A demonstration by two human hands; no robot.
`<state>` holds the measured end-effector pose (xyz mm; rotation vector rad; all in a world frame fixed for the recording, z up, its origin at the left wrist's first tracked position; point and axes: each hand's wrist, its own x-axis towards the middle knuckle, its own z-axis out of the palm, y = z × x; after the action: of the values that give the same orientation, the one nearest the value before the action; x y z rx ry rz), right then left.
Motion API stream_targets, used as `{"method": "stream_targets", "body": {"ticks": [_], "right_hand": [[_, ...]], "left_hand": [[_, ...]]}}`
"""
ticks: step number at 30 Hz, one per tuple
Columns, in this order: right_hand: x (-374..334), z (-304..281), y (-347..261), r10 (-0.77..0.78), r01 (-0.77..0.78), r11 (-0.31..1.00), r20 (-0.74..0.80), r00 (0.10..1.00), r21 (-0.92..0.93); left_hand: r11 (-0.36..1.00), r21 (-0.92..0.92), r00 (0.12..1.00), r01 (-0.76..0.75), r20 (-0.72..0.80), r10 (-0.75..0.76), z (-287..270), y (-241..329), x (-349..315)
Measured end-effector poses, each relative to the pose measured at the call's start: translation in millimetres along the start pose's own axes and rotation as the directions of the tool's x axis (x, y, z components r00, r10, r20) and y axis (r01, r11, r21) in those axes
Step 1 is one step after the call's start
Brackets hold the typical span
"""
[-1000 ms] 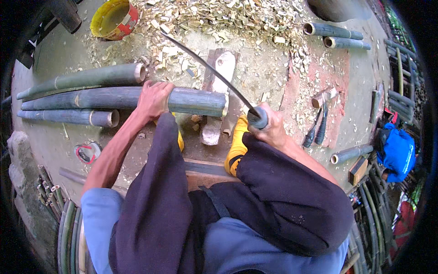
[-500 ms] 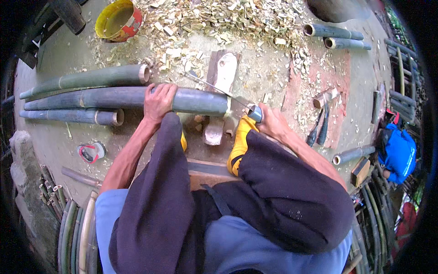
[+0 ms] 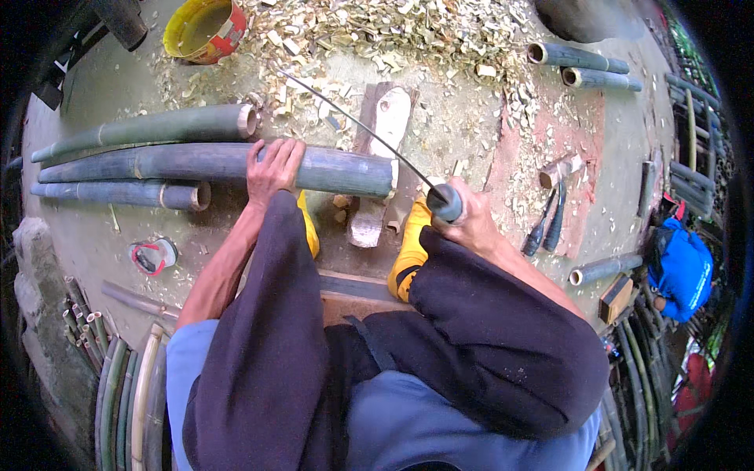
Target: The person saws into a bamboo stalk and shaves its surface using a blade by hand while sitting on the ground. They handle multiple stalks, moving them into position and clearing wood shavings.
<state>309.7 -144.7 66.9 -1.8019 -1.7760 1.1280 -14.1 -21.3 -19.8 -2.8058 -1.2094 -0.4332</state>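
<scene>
My left hand (image 3: 275,169) is wrapped over a thick green bamboo pole (image 3: 345,170), close to its right part. The pole lies crosswise, its cut right end above a wooden chopping block (image 3: 385,122). In my right hand (image 3: 467,216) is a long knife (image 3: 353,122), gripped by its thick round handle. The blade appears edge-on as a thin dark line, slanting up to the far left across the block. It looks raised off the pole, though the exact height is hard to judge.
Two more bamboo poles (image 3: 149,133) lie alongside at the left. Wood chips (image 3: 408,35) pile up at the far side, near a yellow-red bucket (image 3: 206,35). Two dark-handled tools (image 3: 554,224) and short bamboo pieces (image 3: 581,59) lie at the right. A white container (image 3: 155,257) stands at the left.
My right hand has lifted the knife and tilted it, so its blade now reaches farther up and left. My left hand keeps its grip on the bamboo pole.
</scene>
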Motion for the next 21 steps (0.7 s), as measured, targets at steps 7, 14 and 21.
{"method": "stream_targets", "body": {"ticks": [7, 14, 21], "right_hand": [[3, 1, 11, 0.298, -0.236, 0.926, 0.187, 0.936, -0.295], [13, 4, 39, 0.288, -0.254, 0.942, 0.138, 0.948, -0.219], [7, -4, 7, 0.062, -0.062, 0.998, 0.030, 0.998, -0.004]], "left_hand": [[1.000, 0.021, 1.000, 0.008, -0.021, -0.007, 6, -2, -5], [1.000, 0.001, 0.999, 0.005, -0.040, -0.005, 7, 0, -2], [0.999, -0.021, 0.998, 0.046, -0.037, -0.047, -3, 6, 5]]}}
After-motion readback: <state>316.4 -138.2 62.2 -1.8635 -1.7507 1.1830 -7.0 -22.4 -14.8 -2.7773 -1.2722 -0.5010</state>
